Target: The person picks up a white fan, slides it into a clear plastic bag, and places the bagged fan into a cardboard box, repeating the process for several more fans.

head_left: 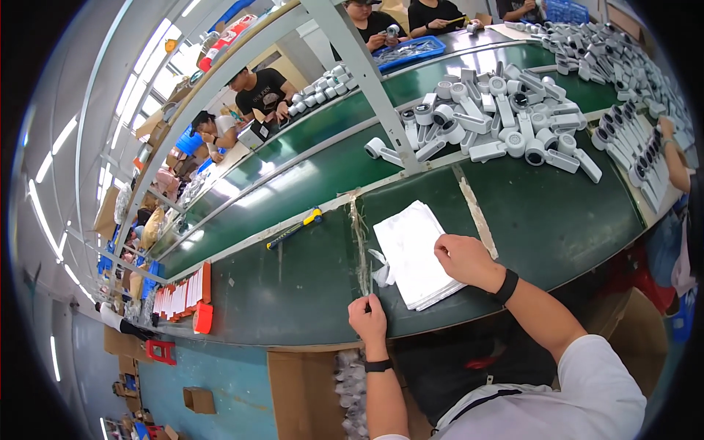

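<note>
A stack of thin white sheets or flat bags (pixel 411 249) lies askew on the dark green tabletop in front of me. Over its right side is my right hand (pixel 463 258), its fingers curled in; what they pinch, if anything, is hidden. My left hand (pixel 367 317) is closed at the table's near edge, left of the stack's lower corner, and I cannot make out anything inside it. A crumpled scrap of clear plastic (pixel 381 270) sits against the stack's left side. Both wrists wear black bands.
Farther right is a heap of white-and-grey handheld fans (pixel 513 117). A yellow-and-black tool (pixel 295 228) lies to the left, beyond it orange-and-white flat boxes (pixel 183 293). A metal post (pixel 374 81) rises at the table's far edge. Co-workers sit across the green conveyor (pixel 293 172); another's arm (pixel 675 158) reaches in at right.
</note>
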### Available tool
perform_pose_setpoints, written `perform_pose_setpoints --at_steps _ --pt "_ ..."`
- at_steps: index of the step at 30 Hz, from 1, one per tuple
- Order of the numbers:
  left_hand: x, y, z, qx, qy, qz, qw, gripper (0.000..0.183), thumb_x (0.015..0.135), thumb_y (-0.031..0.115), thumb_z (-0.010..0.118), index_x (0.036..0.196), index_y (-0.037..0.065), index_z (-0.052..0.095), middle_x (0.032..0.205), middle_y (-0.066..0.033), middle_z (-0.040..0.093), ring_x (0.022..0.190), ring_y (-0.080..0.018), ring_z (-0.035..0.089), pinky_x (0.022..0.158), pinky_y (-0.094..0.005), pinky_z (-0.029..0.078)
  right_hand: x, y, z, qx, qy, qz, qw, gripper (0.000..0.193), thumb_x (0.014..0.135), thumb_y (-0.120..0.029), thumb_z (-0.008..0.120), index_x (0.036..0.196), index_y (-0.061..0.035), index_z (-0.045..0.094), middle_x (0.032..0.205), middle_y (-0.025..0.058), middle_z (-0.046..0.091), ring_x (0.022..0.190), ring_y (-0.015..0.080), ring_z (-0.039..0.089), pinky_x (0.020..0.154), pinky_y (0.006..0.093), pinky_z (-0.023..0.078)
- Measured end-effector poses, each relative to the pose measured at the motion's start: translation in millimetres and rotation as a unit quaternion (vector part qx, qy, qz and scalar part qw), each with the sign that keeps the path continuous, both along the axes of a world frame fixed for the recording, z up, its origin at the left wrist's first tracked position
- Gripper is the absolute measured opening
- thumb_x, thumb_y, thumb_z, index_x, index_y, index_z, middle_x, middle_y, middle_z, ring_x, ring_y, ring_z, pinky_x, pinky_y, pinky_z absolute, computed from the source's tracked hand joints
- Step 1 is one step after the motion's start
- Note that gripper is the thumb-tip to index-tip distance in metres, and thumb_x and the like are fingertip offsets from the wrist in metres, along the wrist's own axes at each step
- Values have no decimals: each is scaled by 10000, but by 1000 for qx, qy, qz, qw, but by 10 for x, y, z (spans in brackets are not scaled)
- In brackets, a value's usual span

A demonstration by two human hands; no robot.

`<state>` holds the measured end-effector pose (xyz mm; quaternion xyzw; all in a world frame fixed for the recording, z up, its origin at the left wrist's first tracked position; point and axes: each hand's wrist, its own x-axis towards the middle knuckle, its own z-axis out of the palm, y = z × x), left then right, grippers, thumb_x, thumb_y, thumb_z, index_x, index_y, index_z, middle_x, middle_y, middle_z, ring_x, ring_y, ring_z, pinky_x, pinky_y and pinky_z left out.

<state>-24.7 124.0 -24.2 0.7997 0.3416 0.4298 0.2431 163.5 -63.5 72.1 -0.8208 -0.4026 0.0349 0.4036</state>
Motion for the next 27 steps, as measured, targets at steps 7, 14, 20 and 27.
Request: perform_pose_setpoints --at_steps 7,14,20,27 --pt "87 -66 185 -137 -23 -12 990 152 816 154 693 898 26 685 918 -122 663 868 -312 603 791 -390 490 -147 -2 0 59 70 8 996 143 861 -169 587 884 -45 656 856 133 662 768 316 640 689 395 501" --pt "765 -428 720 163 80 -181 967 305 771 197 711 1056 91 679 1168 -93 584 1092 -319 511 908 -450 413 -238 7 21 52 114 21 992 185 866 -206 573 882 -39 652 878 139 663 814 338 635 721 415 499" --pt "998 -373 582 165 125 -135 969 333 768 187 696 1090 110 664 1137 -106 619 1066 -323 549 894 -447 428 -307 25 60 56 119 23 991 208 876 -220 558 902 -29 638 899 155 660 833 344 629 729 418 489" --pt "1099 -238 575 81 156 -128 976 358 813 221 658 1160 142 629 1047 -91 663 1013 -292 587 851 -454 430 -299 1 40 80 131 12 988 209 889 -213 548 923 -25 632 915 154 660 844 342 628 747 419 488"
